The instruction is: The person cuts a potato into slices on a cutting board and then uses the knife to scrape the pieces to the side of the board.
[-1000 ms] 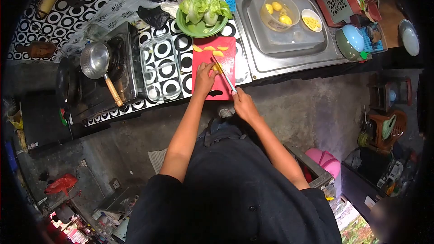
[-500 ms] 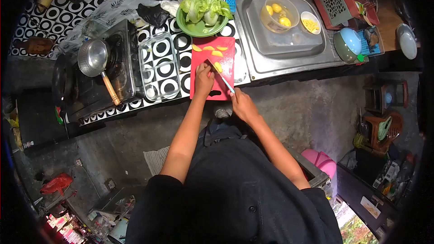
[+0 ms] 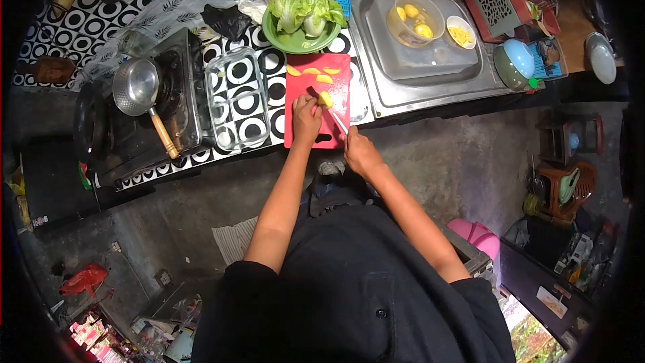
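On the red cutting board (image 3: 340,87), my left hand (image 3: 307,119) has its fingers bent and closed against a yellow potato piece (image 3: 326,99). My right hand (image 3: 363,153) grips a knife (image 3: 339,122) with a pale handle at the board's right edge. The knife points up and left toward the piece; its blade is hard to make out. Several yellow potato wedges (image 3: 324,79) lie toward the far end of the board, beyond both hands.
Behind the board sits a green bowl (image 3: 295,46) of leafy greens. A glass dish (image 3: 261,136) and a strainer-like pan (image 3: 136,86) are to the left. Right, by the sink (image 3: 376,87), stand a tub (image 3: 435,15) with peeled potatoes and a small bowl (image 3: 461,31) of yellow bits.
The knife has tilted and its dark blade shows less beside the left fingers. The potato piece has turned slightly and shows more of its surface. Both hands stay over the board's near half.
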